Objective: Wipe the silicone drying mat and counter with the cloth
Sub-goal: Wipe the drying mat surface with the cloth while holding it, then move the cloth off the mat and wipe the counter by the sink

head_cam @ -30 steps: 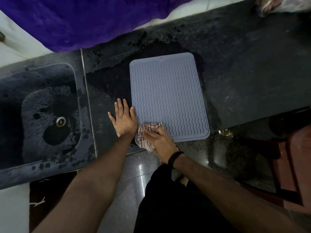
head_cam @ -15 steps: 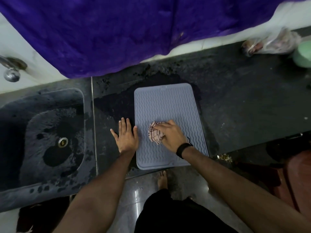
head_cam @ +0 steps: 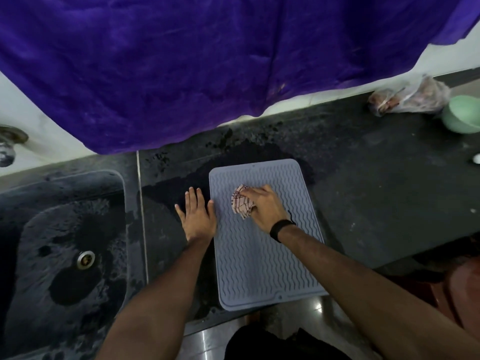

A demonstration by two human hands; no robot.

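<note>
The person is wearing a black band (head_cam: 281, 228) on the right wrist, with a thin dark cord sticking out from it. Both forearms are showing no sleeves. Dark clothing (head_cam: 280, 344) is showing at the bottom centre of the frame.

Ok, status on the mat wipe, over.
Right hand holds cloth on the mat's far half. Left hand flat on counter beside it. Nothing in the way.

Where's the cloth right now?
In the head view, the checked cloth sits on the far half of the grey drying mat, bunched under the right hand, while the left hand lies flat on the counter by the mat's left edge.
</note>
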